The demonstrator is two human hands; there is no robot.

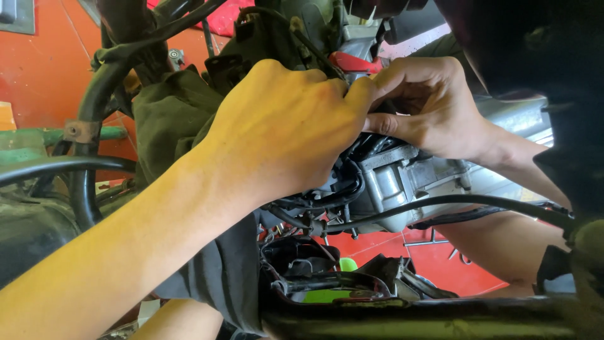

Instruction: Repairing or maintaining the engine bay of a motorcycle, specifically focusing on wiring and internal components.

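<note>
Left hand (283, 126): fingers curled tight, tips hidden behind the knuckles; what they clasp cannot be told. Right hand (428, 107): fingertips pinched narrow on a small dark part (382, 108) where both hands meet, just below a red piece (352, 63). Work appears mid-course: part still seated among black cables (327, 195), above the grey metal engine casing (409, 179). Green cloth (167, 119) lies left; orange floor (38, 63) far behind.

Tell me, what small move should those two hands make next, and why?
Probably ease the fingertips apart a little: the left hand and right hand meet at a small dark part above the metal engine case, hiding it, with black cables crowding close below.
</note>
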